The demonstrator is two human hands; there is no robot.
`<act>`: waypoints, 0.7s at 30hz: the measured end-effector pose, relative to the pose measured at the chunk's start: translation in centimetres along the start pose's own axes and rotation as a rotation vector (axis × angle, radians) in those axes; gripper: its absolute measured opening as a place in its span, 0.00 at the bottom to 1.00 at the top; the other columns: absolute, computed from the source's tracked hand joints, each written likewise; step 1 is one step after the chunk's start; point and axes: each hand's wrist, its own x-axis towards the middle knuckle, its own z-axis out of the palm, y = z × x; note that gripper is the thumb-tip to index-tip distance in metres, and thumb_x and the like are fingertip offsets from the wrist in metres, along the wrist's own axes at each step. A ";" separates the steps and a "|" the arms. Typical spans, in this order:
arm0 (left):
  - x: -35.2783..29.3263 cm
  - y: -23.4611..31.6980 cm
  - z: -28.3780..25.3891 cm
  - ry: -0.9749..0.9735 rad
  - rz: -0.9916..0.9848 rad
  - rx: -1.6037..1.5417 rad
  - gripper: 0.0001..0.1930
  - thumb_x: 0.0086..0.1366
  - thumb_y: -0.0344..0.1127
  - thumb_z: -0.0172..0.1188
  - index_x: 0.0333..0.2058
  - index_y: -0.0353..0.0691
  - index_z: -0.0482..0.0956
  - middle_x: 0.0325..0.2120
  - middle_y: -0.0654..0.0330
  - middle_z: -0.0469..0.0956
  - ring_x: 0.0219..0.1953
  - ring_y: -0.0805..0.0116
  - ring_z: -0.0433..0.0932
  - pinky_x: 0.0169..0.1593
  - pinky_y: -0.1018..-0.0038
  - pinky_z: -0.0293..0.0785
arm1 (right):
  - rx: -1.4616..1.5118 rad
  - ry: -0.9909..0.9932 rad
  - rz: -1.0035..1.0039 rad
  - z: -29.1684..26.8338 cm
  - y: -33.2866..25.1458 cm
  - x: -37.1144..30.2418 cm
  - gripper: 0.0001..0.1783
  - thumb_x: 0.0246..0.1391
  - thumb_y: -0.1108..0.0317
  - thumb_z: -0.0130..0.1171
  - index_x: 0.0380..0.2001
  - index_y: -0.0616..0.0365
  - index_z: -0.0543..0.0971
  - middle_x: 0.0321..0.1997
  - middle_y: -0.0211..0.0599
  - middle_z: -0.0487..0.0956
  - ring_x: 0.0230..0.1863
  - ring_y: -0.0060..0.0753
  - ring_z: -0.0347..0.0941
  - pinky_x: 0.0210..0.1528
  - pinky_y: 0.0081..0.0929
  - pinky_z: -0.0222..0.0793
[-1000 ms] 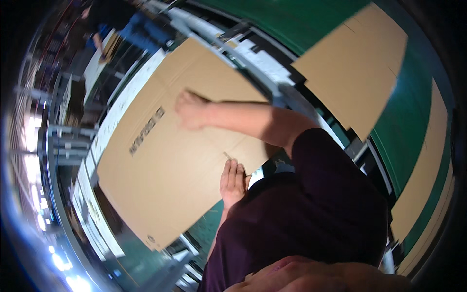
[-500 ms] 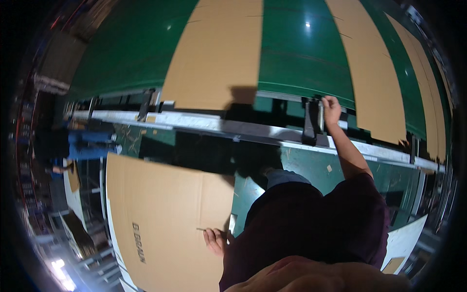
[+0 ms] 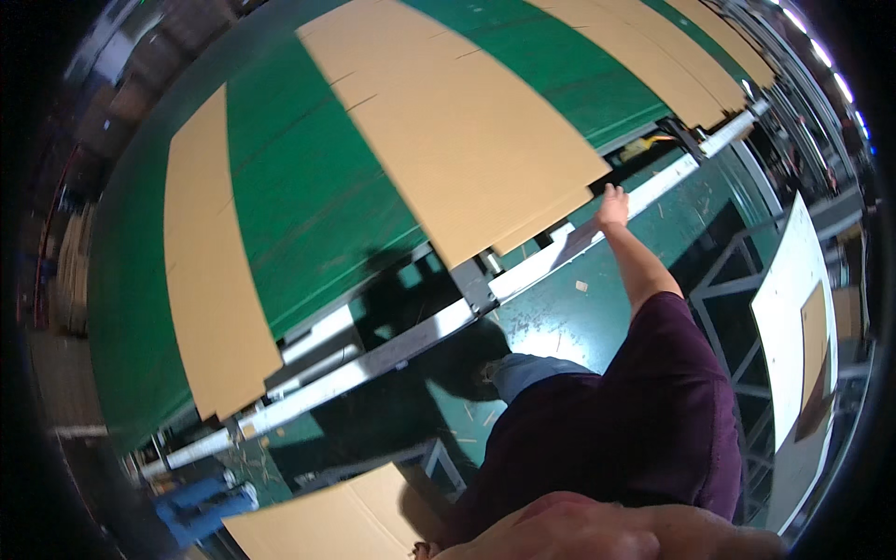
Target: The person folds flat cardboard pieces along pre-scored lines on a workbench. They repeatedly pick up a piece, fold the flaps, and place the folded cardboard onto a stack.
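Cardboard sheet [image 3: 467,149]: light, stiff, floppy when large; we grip near edge. Right hand [image 3: 612,205] touches edge, grip unclear; left hand unseen.

A wide green conveyor belt [image 3: 308,187] fills the upper frame, edged by a long metal rail [image 3: 392,350] running from lower left to upper right. Below it lies a green floor [image 3: 560,317] strewn with small scraps. A grey metal frame [image 3: 737,280] stands at right. Bright lights [image 3: 821,56] glare at the upper right.
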 end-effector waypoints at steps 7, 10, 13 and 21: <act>3.1 3.3 2.0 0.040 0.181 0.033 0.13 0.60 0.44 0.59 0.26 0.39 0.74 0.26 0.56 0.76 0.35 0.51 0.76 0.40 0.60 0.73 | 0.052 -0.043 -0.260 1.0 -5.6 0.1 0.34 0.40 0.79 0.58 0.55 0.53 0.64 0.51 0.46 0.66 0.56 0.51 0.63 0.53 0.40 0.69; 2.9 4.0 1.5 0.049 0.192 0.055 0.14 0.59 0.45 0.59 0.26 0.39 0.74 0.27 0.56 0.76 0.35 0.51 0.75 0.40 0.60 0.73 | 0.259 -0.459 -0.436 -2.6 -12.0 -2.4 0.36 0.46 0.80 0.51 0.62 0.56 0.59 0.57 0.57 0.67 0.52 0.56 0.69 0.53 0.41 0.69; 3.5 4.3 1.5 0.070 0.234 0.038 0.14 0.59 0.45 0.59 0.27 0.39 0.74 0.27 0.56 0.75 0.35 0.51 0.75 0.41 0.59 0.72 | 0.416 -0.253 -0.546 -0.2 -14.2 -4.1 0.26 0.52 0.74 0.48 0.57 0.52 0.66 0.42 0.53 0.72 0.46 0.55 0.72 0.51 0.43 0.69; 2.1 3.5 -0.4 0.129 0.239 0.069 0.15 0.58 0.46 0.60 0.28 0.40 0.73 0.28 0.55 0.75 0.36 0.51 0.74 0.42 0.58 0.71 | 0.639 0.005 -1.387 -18.8 -28.2 -12.0 0.06 0.36 0.69 0.56 0.22 0.57 0.77 0.31 0.40 0.77 0.38 0.45 0.74 0.42 0.39 0.72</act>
